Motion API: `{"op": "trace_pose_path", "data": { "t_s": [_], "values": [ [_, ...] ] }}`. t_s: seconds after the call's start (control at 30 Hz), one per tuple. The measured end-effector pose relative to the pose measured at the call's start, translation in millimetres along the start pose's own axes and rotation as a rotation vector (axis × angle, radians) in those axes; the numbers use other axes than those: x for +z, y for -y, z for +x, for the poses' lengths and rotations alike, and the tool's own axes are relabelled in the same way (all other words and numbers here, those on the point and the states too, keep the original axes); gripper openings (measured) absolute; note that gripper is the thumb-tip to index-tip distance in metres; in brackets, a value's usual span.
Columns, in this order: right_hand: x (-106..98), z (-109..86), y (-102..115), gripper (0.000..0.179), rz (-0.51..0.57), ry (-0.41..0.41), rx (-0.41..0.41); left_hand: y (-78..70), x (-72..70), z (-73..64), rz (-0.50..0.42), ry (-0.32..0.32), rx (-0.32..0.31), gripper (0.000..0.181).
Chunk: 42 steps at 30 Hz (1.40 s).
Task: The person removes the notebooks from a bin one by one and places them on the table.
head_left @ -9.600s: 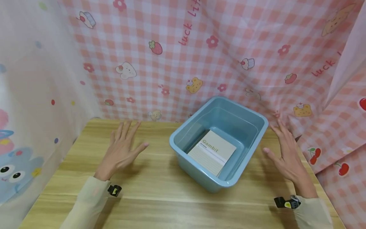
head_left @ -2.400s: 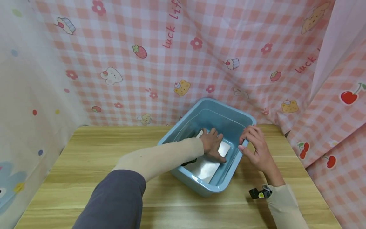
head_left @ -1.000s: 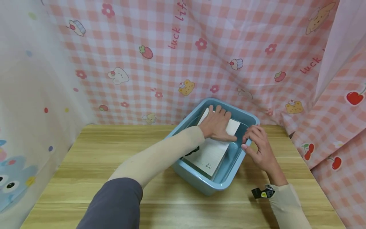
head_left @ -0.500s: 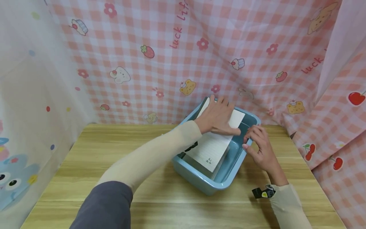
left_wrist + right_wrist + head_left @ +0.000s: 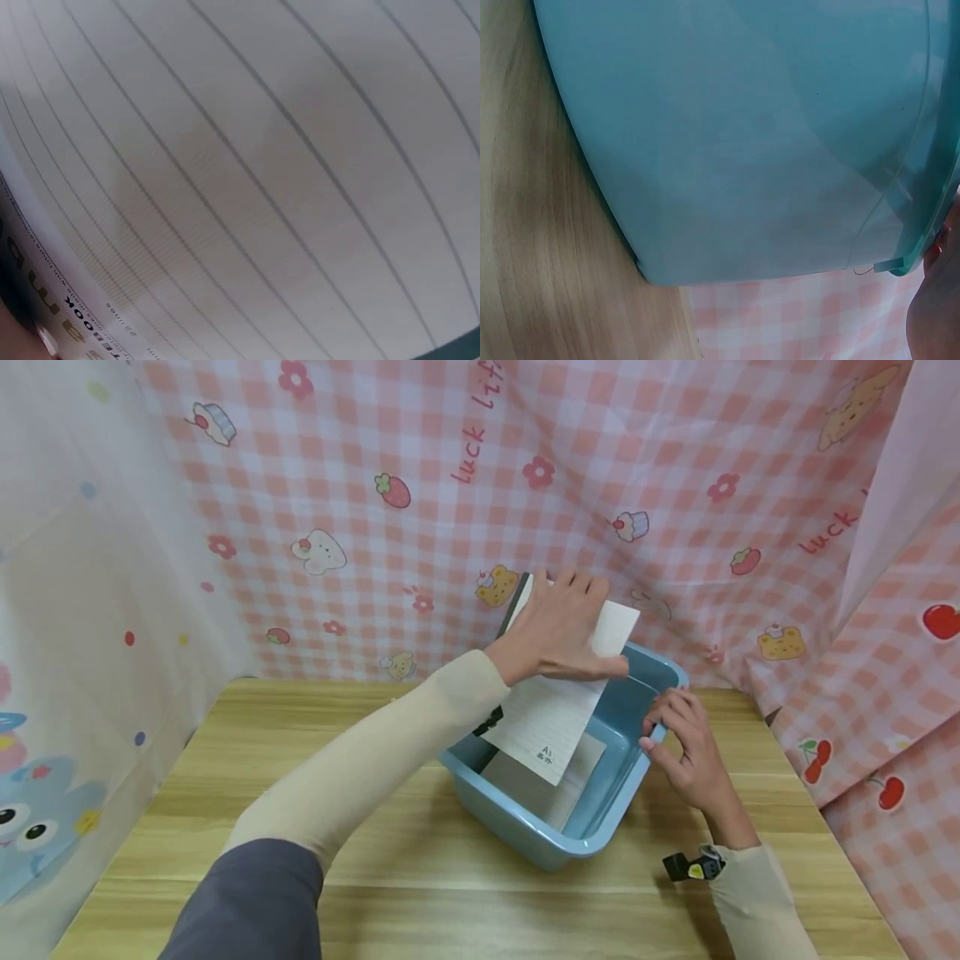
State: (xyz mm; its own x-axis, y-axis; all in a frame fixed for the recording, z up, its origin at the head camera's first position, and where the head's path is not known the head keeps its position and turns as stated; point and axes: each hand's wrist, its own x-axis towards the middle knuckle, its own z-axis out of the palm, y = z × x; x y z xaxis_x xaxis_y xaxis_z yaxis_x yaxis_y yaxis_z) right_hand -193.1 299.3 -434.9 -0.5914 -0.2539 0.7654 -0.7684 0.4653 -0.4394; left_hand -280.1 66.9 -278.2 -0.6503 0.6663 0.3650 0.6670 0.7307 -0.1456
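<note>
My left hand (image 5: 558, 627) grips a white notebook (image 5: 540, 718) with ruled lines, its dark edge showing at the far left corner. The notebook is tilted and its upper part stands above the far rim of a blue plastic basin (image 5: 517, 814). In the left wrist view the ruled cover of the notebook (image 5: 247, 165) fills most of the picture, with printed lettering at lower left. My right hand (image 5: 690, 752) pinches the basin's right rim. Below the held notebook, a second notebook (image 5: 577, 781) lies flat on the basin floor, partly covered from view.
The basin stands on a wood-grain table (image 5: 390, 877) near its back edge. A pink checked curtain (image 5: 420, 543) hangs right behind, and a pale dotted curtain (image 5: 67, 610) borders the left side. In the right wrist view the basin's outer wall (image 5: 727, 150) dominates.
The left hand has reached into the basin, taken hold of the notebook and lifted it up and away. The right hand has moved onto the rim and stayed there.
</note>
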Motion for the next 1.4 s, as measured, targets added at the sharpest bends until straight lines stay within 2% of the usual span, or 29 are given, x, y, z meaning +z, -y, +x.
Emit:
{"op": "trace_pose_path", "data": {
  "t_s": [0.4,0.73,1.07,1.13,1.4],
  "values": [
    [-0.7,1.3,0.3,0.004,0.000,0.004,-0.012,15.1,-52.7,-12.9,-0.005,-0.128,-0.002,0.075],
    [-0.5,1.6,1.0,0.003,0.010,0.002,-0.016,39.6,-79.1,-30.7,-0.010,-0.190,-0.044,0.073],
    [0.2,1.5,0.0,0.005,0.004,0.001,-0.025,80.6,-81.6,-60.2,-0.038,-0.217,-0.142,0.070],
    [0.6,1.4,-0.4,0.003,0.005,0.000,-0.026,89.8,-80.0,-67.2,-0.042,-0.224,-0.164,0.067],
    [1.1,0.1,1.6,0.006,0.013,0.003,0.001,120.8,-65.4,-98.4,-0.054,-0.179,-0.251,0.063]
  ]
}}
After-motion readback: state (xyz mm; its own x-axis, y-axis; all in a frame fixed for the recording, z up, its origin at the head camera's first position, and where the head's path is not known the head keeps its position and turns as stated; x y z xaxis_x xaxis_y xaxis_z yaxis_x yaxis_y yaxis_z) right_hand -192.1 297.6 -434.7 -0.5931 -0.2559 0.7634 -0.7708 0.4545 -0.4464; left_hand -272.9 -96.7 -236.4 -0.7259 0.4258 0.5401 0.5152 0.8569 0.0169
